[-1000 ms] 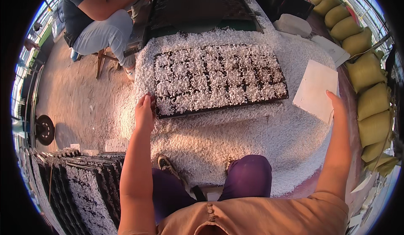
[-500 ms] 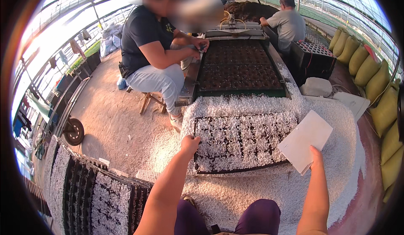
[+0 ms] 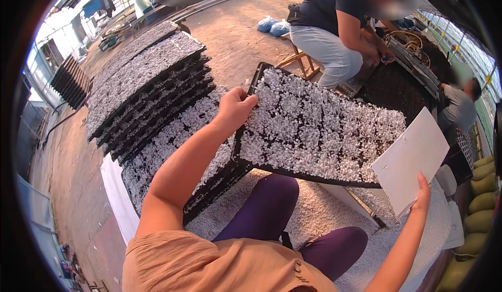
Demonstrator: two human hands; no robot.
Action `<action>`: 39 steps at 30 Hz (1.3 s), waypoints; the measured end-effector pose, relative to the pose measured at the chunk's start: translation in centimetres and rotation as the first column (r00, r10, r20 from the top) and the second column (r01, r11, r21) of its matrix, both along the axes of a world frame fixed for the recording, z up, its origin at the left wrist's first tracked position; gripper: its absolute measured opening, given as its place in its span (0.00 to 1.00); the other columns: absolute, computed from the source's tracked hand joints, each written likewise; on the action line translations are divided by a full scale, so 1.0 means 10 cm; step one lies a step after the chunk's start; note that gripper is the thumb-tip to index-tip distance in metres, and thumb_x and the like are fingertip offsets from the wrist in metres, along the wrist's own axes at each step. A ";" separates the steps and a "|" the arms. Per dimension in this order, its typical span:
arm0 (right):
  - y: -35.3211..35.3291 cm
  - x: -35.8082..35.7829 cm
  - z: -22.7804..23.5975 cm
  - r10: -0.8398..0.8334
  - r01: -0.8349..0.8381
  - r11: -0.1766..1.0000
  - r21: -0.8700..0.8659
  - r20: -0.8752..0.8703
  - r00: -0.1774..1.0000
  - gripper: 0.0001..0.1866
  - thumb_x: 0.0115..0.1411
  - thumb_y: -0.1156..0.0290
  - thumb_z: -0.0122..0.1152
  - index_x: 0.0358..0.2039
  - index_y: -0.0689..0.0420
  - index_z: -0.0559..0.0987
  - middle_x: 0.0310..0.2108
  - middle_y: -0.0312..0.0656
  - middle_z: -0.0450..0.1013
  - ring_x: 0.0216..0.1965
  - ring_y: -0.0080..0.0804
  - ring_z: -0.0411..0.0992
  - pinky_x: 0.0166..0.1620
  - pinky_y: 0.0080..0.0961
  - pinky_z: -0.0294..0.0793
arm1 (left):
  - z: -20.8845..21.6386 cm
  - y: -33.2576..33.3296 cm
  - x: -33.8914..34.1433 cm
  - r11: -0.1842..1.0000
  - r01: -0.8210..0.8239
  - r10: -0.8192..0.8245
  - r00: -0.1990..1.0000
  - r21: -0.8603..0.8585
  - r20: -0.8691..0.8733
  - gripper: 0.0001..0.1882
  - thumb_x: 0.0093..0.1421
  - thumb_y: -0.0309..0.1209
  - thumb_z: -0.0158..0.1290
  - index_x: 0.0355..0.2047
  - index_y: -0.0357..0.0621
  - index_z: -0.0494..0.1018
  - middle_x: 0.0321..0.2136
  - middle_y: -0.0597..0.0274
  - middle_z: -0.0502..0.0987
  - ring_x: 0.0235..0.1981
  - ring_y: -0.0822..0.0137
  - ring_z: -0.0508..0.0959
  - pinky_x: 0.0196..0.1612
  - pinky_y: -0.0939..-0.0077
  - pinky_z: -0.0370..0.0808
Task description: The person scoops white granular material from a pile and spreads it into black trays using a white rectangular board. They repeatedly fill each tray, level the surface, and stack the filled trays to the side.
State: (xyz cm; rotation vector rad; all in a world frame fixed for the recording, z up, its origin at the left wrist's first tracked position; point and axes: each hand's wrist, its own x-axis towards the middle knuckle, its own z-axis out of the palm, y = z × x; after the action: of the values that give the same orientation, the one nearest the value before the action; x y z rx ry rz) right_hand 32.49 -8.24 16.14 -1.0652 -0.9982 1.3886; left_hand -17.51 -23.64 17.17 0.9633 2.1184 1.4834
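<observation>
My left hand [image 3: 238,109] is closed on the left edge of a black seedling tray [image 3: 308,174], thumb on top. White granules cover most of the tray and fill its cells. It hangs raised and tilted above my lap, beside the stacked trays. My right hand [image 3: 421,198] grips a thin white board [image 3: 413,158], which overlaps the tray's right end. The board hides that end, so I cannot tell whether the fingers behind it also touch the tray.
Stacked granule-covered trays [image 3: 146,72] stand at left, with a lower stack [image 3: 172,150] nearer me. Loose white granules [image 3: 314,213] lie around my legs. A seated co-worker [image 3: 334,35] is beyond the tray, another person [image 3: 460,106] at far right. Green sacks [image 3: 478,203] line the right edge.
The tray has come up off the granule-covered bench and moved left toward the stacks, my left hand still on its edge. The white board moved with it. My view has turned left.
</observation>
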 end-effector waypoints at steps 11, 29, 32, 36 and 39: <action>-0.44 -3.41 0.10 0.709 -0.716 0.698 -0.024 -0.112 0.696 0.23 0.45 0.72 0.60 0.42 0.67 0.67 0.35 0.45 0.69 0.34 0.32 0.70 0.39 0.25 0.70 | -0.22 -3.60 -0.60 0.734 -0.623 0.529 0.774 0.270 0.348 0.07 0.56 0.32 0.48 0.27 0.40 0.67 0.22 0.66 0.71 0.23 0.78 0.70 0.26 0.83 0.68; 0.54 -1.95 -1.03 0.160 -0.117 0.984 -0.131 0.390 0.907 0.20 0.41 0.80 0.50 0.39 0.69 0.67 0.34 0.52 0.69 0.35 0.42 0.71 0.38 0.32 0.71 | -0.41 -3.93 -0.54 0.733 -0.680 0.486 0.536 0.013 0.691 0.18 0.57 0.37 0.46 0.43 0.35 0.65 0.39 0.54 0.72 0.37 0.60 0.74 0.42 0.64 0.71; 0.64 -1.68 -1.31 -0.021 0.010 1.000 0.023 0.569 0.822 0.21 0.39 0.80 0.48 0.39 0.70 0.68 0.33 0.51 0.70 0.32 0.42 0.71 0.35 0.30 0.70 | -0.50 -4.01 -0.60 0.730 -0.684 0.503 0.544 0.007 0.671 0.19 0.57 0.37 0.46 0.43 0.35 0.65 0.38 0.55 0.72 0.37 0.59 0.74 0.42 0.64 0.70; 0.86 -0.74 -1.36 -0.081 0.074 0.997 0.037 0.610 0.788 0.23 0.37 0.81 0.47 0.39 0.72 0.68 0.33 0.53 0.70 0.33 0.44 0.71 0.36 0.31 0.70 | -0.59 -3.97 -0.64 0.740 -0.673 0.478 0.522 -0.003 0.706 0.19 0.57 0.36 0.46 0.43 0.35 0.64 0.39 0.53 0.71 0.36 0.59 0.74 0.42 0.65 0.70; 0.71 -0.02 -1.25 -0.152 0.194 0.981 -0.014 0.568 0.809 0.24 0.36 0.82 0.45 0.38 0.75 0.68 0.34 0.54 0.69 0.34 0.46 0.70 0.38 0.34 0.70 | -0.63 -4.11 -0.80 0.757 -0.653 0.467 0.510 -0.028 0.722 0.17 0.57 0.36 0.45 0.42 0.35 0.63 0.38 0.51 0.71 0.36 0.59 0.73 0.41 0.65 0.71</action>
State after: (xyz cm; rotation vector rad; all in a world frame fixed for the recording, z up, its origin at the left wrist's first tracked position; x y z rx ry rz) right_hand 32.25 -1.13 3.65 -1.6387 -1.2393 0.9721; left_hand -25.54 -64.77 10.88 -0.3402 1.7147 2.0287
